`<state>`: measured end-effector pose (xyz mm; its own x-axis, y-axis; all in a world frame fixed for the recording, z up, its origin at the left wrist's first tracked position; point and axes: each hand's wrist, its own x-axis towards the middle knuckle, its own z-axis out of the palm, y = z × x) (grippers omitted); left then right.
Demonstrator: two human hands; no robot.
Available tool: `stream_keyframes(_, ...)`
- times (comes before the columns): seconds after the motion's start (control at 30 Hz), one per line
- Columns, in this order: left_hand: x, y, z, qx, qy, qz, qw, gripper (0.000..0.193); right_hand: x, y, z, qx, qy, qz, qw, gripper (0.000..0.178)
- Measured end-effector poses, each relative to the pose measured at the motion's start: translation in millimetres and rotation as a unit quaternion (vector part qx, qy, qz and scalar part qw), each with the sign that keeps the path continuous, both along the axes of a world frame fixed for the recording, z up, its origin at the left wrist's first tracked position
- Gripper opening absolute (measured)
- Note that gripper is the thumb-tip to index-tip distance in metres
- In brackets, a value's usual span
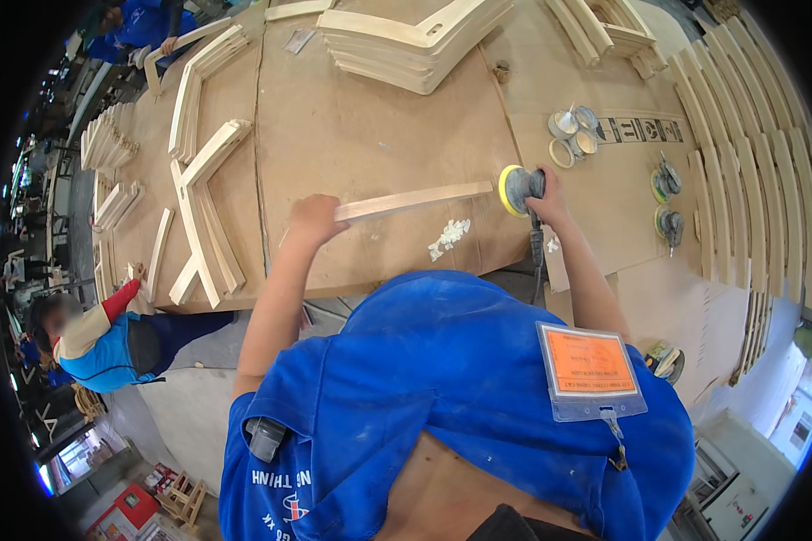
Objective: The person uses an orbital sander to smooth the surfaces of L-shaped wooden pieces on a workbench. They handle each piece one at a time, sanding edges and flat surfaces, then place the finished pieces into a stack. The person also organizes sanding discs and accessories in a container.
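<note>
My left hand (315,219) grips the left end of a slightly curved wooden slat (415,200), which lies across the cardboard-covered table in front of me. At the slat's other end, my right hand (549,194) is wrapped round a dark orbital sander (525,187). Its yellow-rimmed pad (507,190) is tipped on edge, close against the slat's right end; whether the two touch I cannot tell. From the sander a dark hose (537,257) runs down over the table's near edge. Pale scraps (449,238) lie between the slat and me.
Stacked angled wooden pieces (415,45) stand at the far side, with more wooden parts (198,194) at left. Several small cans (573,131) and two other sanders (667,225) sit at right, beside rows of slats (749,153). Co-workers (108,338) are at the left and far left.
</note>
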<state>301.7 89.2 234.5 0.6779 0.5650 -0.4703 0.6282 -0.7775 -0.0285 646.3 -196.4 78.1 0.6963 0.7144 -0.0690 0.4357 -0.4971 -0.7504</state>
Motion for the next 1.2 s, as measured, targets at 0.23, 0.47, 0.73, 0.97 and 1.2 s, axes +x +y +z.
stream_keyframes(0.23, -91.1, 35.7, -24.4, -0.131, -0.241, 0.175, 0.946, 0.035, -31.8, 73.8, -1.3, 0.030, 0.056, 0.200, 0.978, 0.075)
stream_keyframes(0.47, -109.3, 18.3, -65.6, -0.145, -0.303, 0.239, 0.911, 0.030, -148.1, 141.5, 99.9, 0.043, 0.015, 0.402, 0.914, 0.072)
stream_keyframes(0.73, -104.0, 19.3, -69.5, -0.152, -0.368, 0.269, 0.877, 0.029, -242.2, 200.2, 169.8, 0.046, -0.015, 0.484, 0.874, 0.068)
stream_keyframes(0.97, -104.5, 20.8, -58.1, -0.156, -0.301, 0.249, 0.907, 0.032, -197.5, 168.3, 138.8, 0.009, -0.002, 0.413, 0.910, 0.070)
stream_keyframes(1.2, -100.2, 25.2, -62.1, -0.119, -0.278, 0.231, 0.925, 0.034, -100.9, 113.0, 54.2, -0.010, 0.034, 0.287, 0.957, 0.072)
